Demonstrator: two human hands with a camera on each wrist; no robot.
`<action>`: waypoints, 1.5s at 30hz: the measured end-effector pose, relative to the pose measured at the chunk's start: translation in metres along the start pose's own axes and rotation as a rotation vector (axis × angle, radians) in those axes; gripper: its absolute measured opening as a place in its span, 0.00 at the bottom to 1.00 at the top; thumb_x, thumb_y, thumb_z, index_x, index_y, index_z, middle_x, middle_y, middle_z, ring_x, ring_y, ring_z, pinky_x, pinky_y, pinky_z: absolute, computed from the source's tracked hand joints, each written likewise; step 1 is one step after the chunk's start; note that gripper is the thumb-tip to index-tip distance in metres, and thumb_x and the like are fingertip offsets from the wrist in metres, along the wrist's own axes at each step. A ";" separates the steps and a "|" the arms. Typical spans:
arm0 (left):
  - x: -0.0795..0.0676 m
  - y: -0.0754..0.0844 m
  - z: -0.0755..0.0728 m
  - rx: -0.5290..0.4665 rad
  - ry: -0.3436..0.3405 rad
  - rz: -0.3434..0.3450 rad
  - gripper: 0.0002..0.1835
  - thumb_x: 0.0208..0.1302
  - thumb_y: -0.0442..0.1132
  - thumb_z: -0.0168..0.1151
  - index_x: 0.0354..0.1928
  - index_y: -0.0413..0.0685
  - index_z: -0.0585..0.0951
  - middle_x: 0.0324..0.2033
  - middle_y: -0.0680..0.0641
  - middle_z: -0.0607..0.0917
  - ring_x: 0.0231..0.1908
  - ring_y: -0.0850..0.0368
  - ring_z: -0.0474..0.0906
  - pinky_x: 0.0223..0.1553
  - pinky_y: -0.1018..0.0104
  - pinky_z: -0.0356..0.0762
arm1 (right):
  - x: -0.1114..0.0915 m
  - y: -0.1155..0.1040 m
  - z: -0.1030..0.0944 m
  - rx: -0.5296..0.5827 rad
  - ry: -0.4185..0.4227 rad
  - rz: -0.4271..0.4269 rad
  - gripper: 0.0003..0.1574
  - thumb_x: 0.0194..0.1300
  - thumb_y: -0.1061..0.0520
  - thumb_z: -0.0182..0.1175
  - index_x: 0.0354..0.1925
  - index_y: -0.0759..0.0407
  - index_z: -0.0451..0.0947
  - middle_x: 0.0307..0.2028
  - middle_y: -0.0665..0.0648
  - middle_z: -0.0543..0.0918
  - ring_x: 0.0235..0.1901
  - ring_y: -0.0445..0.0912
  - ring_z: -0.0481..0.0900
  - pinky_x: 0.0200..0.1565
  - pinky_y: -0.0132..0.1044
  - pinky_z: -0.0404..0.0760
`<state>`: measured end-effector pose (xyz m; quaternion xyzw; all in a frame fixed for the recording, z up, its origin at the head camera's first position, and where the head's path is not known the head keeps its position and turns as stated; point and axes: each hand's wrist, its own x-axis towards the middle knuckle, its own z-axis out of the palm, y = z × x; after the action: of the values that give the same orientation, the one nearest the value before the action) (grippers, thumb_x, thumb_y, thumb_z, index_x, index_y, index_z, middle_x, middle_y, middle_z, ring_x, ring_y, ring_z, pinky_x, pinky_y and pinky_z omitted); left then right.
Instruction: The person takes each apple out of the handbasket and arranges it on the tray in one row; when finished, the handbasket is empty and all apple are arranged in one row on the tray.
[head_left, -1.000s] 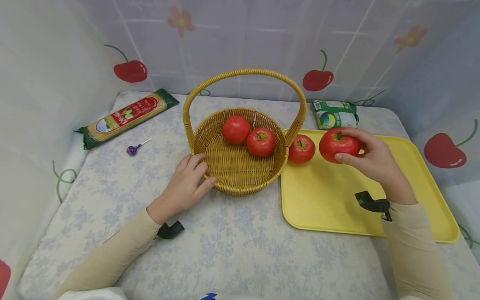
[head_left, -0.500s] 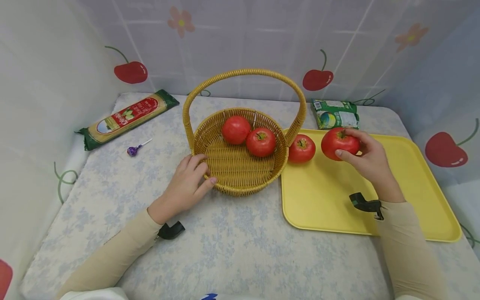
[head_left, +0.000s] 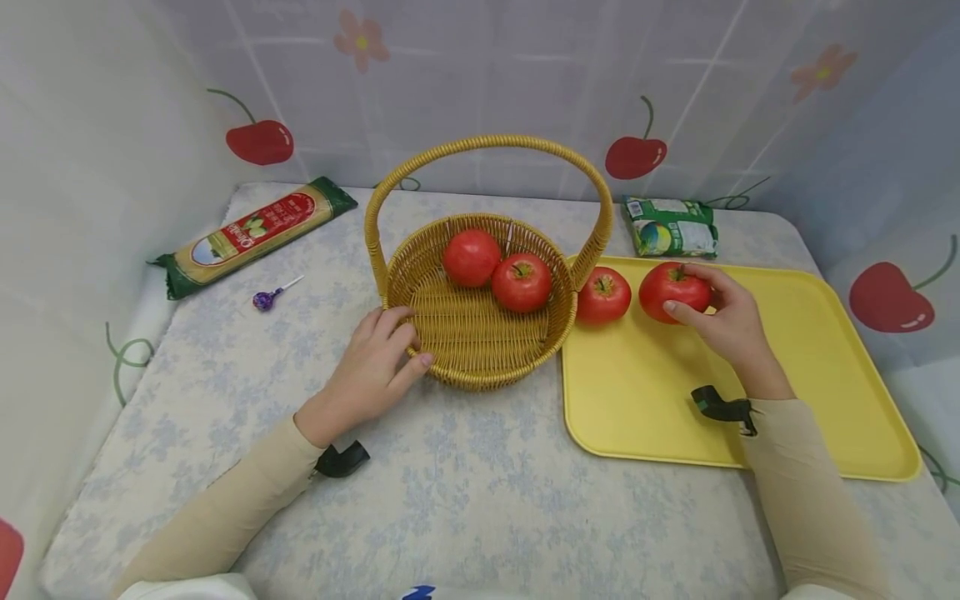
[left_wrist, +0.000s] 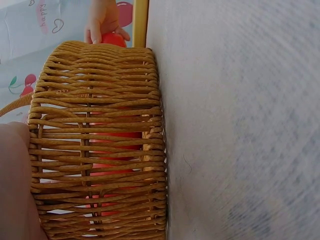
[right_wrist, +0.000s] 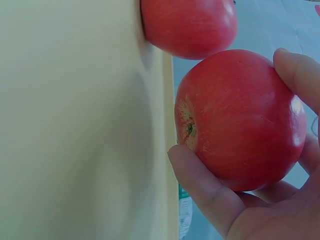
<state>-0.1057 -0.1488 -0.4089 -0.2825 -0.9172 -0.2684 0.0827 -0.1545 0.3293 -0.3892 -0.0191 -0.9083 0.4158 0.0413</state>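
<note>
My right hand (head_left: 731, 321) grips a red apple (head_left: 674, 292) by its sides, thumb at the front. In the right wrist view a gap shows between this apple (right_wrist: 240, 120) and the yellow tray (right_wrist: 60, 100), so it is held just above the tray. Another apple (head_left: 603, 297) sits on the tray's left end, beside the basket. My left hand (head_left: 371, 367) holds the near left rim of the wicker basket (head_left: 480, 379), fingers curled over the edge. Two apples, one at the back (head_left: 472, 258) and one to its right (head_left: 522, 283), lie inside.
The basket's tall handle (head_left: 487, 143) arches over it. A noodle packet (head_left: 255, 237) and a purple lollipop (head_left: 264, 301) lie on the left. Behind the tray (head_left: 645, 417) is a green packet (head_left: 670, 227). Patterned curtains stand behind and at both sides.
My right hand has moved a little left, and the apple in it has come down closer to the tray. The left hand and basket have stayed in place.
</note>
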 end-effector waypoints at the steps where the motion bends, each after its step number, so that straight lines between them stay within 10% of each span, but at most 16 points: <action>1: 0.000 0.000 0.000 0.000 0.000 0.000 0.35 0.77 0.70 0.32 0.36 0.47 0.73 0.65 0.33 0.73 0.66 0.29 0.65 0.68 0.35 0.59 | 0.000 0.001 0.001 -0.004 -0.003 0.000 0.40 0.70 0.53 0.66 0.74 0.59 0.64 0.71 0.67 0.67 0.60 0.49 0.67 0.43 0.10 0.69; 26: 0.000 0.001 0.000 0.001 0.000 0.003 0.33 0.77 0.69 0.34 0.37 0.47 0.74 0.65 0.33 0.73 0.66 0.30 0.65 0.69 0.35 0.59 | 0.002 0.012 0.010 -0.025 -0.053 0.009 0.39 0.69 0.52 0.67 0.73 0.59 0.65 0.70 0.68 0.69 0.62 0.61 0.67 0.43 0.11 0.67; 39: 0.000 0.000 0.000 -0.013 0.007 0.001 0.35 0.76 0.70 0.32 0.36 0.47 0.74 0.65 0.33 0.74 0.66 0.30 0.65 0.68 0.35 0.59 | 0.002 0.020 0.011 0.053 -0.043 -0.026 0.40 0.69 0.56 0.67 0.72 0.63 0.63 0.67 0.65 0.69 0.55 0.35 0.67 0.47 0.10 0.71; 45: 0.000 0.000 0.001 -0.013 0.011 0.007 0.36 0.76 0.71 0.32 0.36 0.47 0.75 0.64 0.33 0.74 0.67 0.30 0.65 0.69 0.35 0.59 | 0.002 0.025 0.011 0.084 -0.019 -0.042 0.37 0.67 0.58 0.68 0.69 0.63 0.66 0.60 0.46 0.73 0.51 0.31 0.69 0.46 0.11 0.73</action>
<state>-0.1060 -0.1483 -0.4093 -0.2850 -0.9139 -0.2757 0.0867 -0.1573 0.3374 -0.4154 0.0057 -0.8907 0.4527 0.0420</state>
